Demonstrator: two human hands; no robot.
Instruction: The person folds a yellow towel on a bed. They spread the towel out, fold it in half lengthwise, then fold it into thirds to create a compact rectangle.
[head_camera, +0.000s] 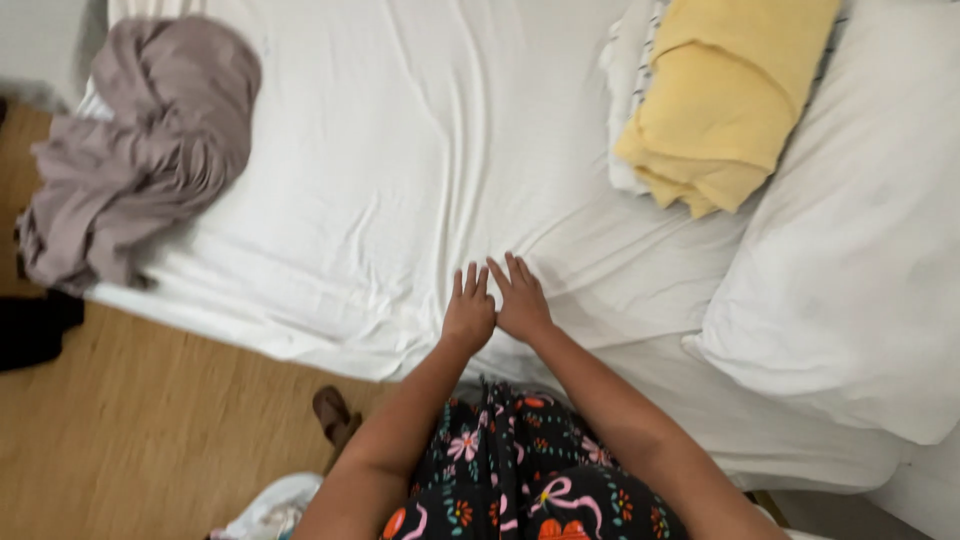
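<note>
Both my hands lie flat, palms down, on the white bed sheet (400, 150) near its front edge. My left hand (469, 310) and my right hand (520, 298) sit side by side, touching, fingers stretched out and pointing away from me. Neither hand holds anything. The sheet shows wrinkles fanning out around the hands.
A crumpled grey-mauve cloth (140, 140) hangs over the bed's left corner. A folded yellow blanket (725, 95) rests on striped fabric at the top right, beside a large white pillow (860, 250). Wooden floor (130, 440), a brown sandal (333, 412) and a dark item (35, 328) lie to the left.
</note>
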